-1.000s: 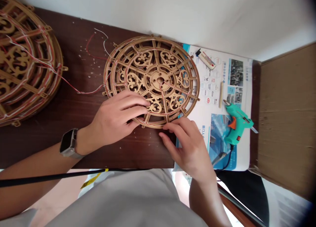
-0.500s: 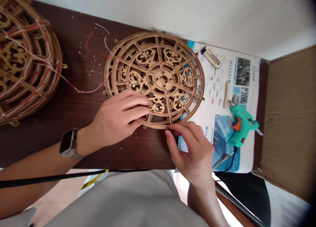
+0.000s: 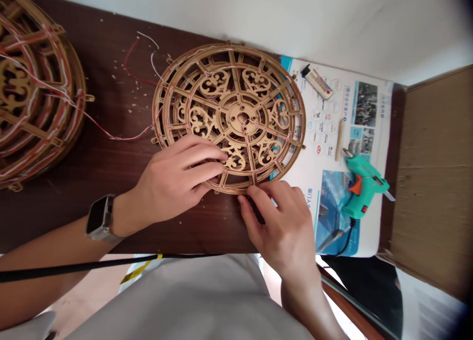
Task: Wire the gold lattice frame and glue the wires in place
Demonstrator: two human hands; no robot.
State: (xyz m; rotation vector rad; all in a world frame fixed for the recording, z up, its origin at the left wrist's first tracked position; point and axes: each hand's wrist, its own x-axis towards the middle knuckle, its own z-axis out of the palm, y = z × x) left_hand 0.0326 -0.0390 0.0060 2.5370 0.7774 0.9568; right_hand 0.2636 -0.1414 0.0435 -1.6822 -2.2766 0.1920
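A round gold-coloured openwork frame (image 3: 254, 118) with scrolled ornaments lies on the dark table, apparently stacked on a similar one. Thin red and white wires (image 3: 129, 137) run along its rings and trail off its left side. My left hand (image 3: 181, 175) is closed over the near left part of the frame, its fingertips on the ring and its thumb mostly hidden. At the near rim, my right hand (image 3: 281, 221) pinches the edge between thumb and index finger. Whether a wire is also between those fingertips cannot be made out.
Another stack of wired gold frames (image 3: 40, 108) stands at the left. To the right, a green glue gun (image 3: 364, 185), a glue stick (image 3: 339, 140) and a small cream box-like item (image 3: 318, 83) lie on a printed sheet (image 3: 332, 162). Cardboard (image 3: 436, 172) stands at the far right.
My right hand has slid slightly left along the near rim, its fingers more bent. My left hand stays in nearly the same place. The view has shifted a little.
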